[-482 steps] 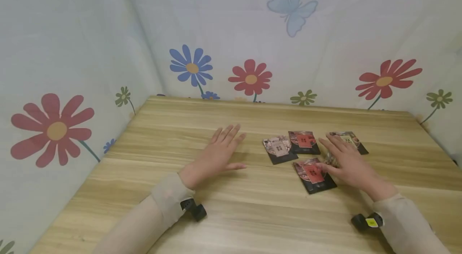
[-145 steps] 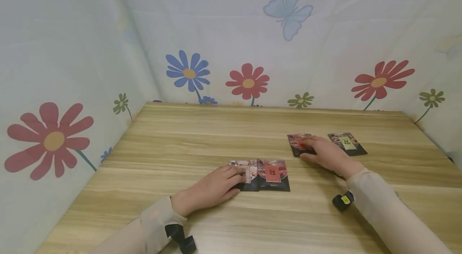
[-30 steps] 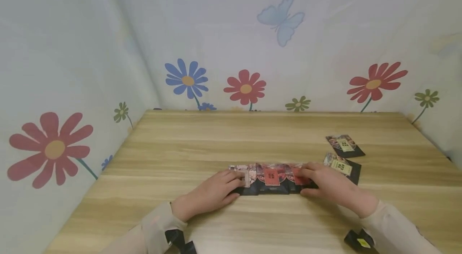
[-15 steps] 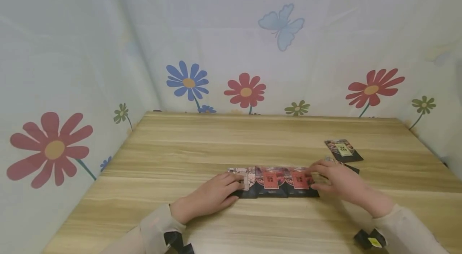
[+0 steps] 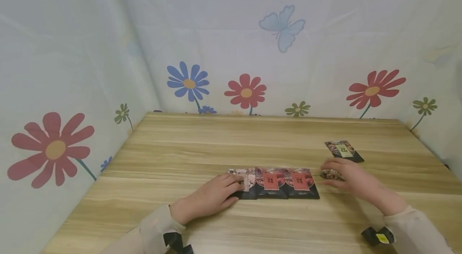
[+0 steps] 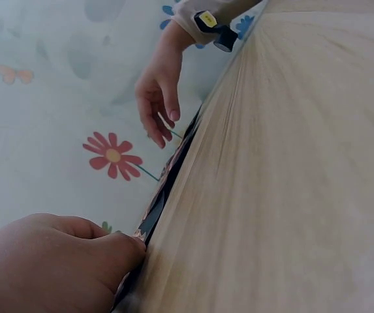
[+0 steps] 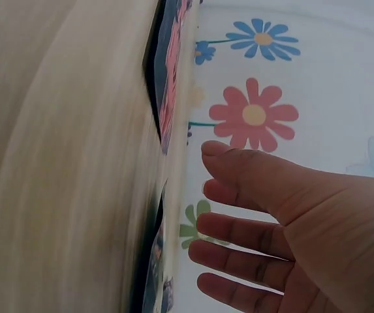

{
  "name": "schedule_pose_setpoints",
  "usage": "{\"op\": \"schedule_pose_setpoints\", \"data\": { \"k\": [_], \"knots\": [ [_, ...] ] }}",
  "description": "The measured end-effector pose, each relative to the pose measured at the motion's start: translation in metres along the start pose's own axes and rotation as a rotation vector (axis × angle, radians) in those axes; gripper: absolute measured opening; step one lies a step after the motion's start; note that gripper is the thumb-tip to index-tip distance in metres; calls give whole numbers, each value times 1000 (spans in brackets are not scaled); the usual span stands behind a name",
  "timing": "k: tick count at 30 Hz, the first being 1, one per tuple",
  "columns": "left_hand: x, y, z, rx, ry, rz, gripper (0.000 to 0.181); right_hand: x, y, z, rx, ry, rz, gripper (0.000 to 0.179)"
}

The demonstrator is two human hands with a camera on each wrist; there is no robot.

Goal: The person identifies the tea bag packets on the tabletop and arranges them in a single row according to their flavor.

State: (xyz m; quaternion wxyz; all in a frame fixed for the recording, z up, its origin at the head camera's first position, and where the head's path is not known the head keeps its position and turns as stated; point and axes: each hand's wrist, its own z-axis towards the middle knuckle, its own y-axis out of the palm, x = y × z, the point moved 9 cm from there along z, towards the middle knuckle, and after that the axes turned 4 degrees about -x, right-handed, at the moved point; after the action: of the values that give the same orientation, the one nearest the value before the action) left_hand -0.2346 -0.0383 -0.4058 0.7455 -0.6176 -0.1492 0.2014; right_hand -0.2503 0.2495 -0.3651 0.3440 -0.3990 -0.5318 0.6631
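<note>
Nearest to us, we noted the left sleeve (image 5: 159, 222) and the right sleeve (image 5: 415, 226), each with a black wrist camera at its cuff, the right wrist camera (image 5: 375, 236) bearing a yellow sticker. We found the left hand (image 5: 207, 198) resting on the pale-label packet (image 5: 250, 192), its fingers relaxed and laid over the packet's left part, clenched on nothing. That packet lay flat at the left end of a straight row of three; against it lay the middle red-label packet (image 5: 271, 182), and against that the end red-label packet (image 5: 301, 183). To the right of the row, we observed the right hand (image 5: 361, 184) above a fourth packet (image 5: 331, 174), which it largely covered, so that we could not read its label. Its fingers were released and spread, grasping nothing; in the right wrist view we saw a gap between the fingertips and the packets. Just beyond that hand, we recorded the yellow-label packet (image 5: 343, 150), lying flat and askew, apart from the row. All five packets lay on the wood-grain table (image 5: 202, 138). Behind its far edge hung the printed cloth (image 5: 223, 17), showing daisy-like flowers and a blue butterfly (image 5: 283, 27).
</note>
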Motion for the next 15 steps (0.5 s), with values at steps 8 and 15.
{"op": "schedule_pose_setpoints", "data": {
  "k": [8, 15],
  "knots": [
    [0, -1, 0, 0, 4, -7, 32, 21, -1, -6, -23, 20, 20, 38],
    [-1, -2, 0, 22, 10, -6, 32, 38, 5, -7, -78, 58, 43, 37]
  ]
}}
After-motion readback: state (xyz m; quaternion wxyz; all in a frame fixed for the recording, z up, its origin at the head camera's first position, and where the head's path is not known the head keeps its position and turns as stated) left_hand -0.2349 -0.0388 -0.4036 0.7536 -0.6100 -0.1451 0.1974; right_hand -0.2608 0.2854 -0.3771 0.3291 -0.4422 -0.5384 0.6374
